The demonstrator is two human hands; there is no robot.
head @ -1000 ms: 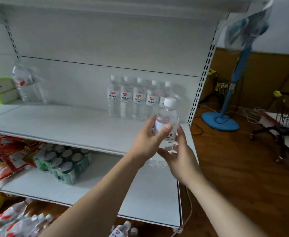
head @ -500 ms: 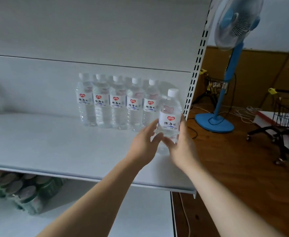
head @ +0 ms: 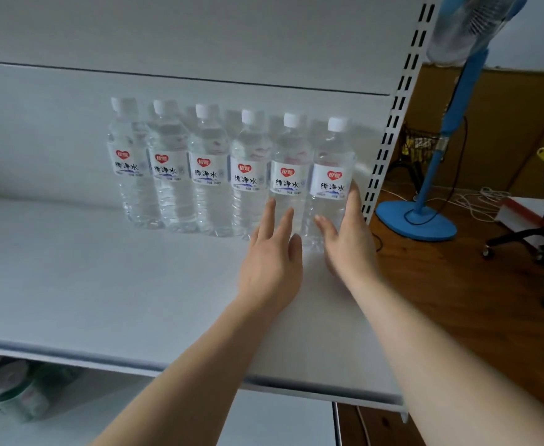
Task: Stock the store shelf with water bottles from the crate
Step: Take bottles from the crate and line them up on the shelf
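White shelf board [head: 103,284] under both forearms, reaching away toward the back panel. Left hand [head: 272,262] flat and relaxed, fingers straight and slightly spread, fingertips [head: 270,209] at the lower body of the second bottle from the right [head: 288,188]; contact or a hair's gap, cannot tell. Right hand [head: 348,246] just beside it, fingers straight, cupped loosely round the right side of the end bottle [head: 330,181], thumb near the front of its base, long fingers up along its far flank by the label edge; grip not closed. End bottle upright on the shelf, directly ahead of the right palm, closing a row of bottles [head: 200,175] running off leftward beyond the left hand, all upright, white caps, red heart labels facing out, touching side by side. Slotted upright post [head: 389,133] immediately right of the right fingers. Blue standing fan [head: 438,156] farther right on wooden floor [head: 457,300]. Green-lidded cans [head: 16,391], blurred, on the lower shelf below and left of the left forearm.
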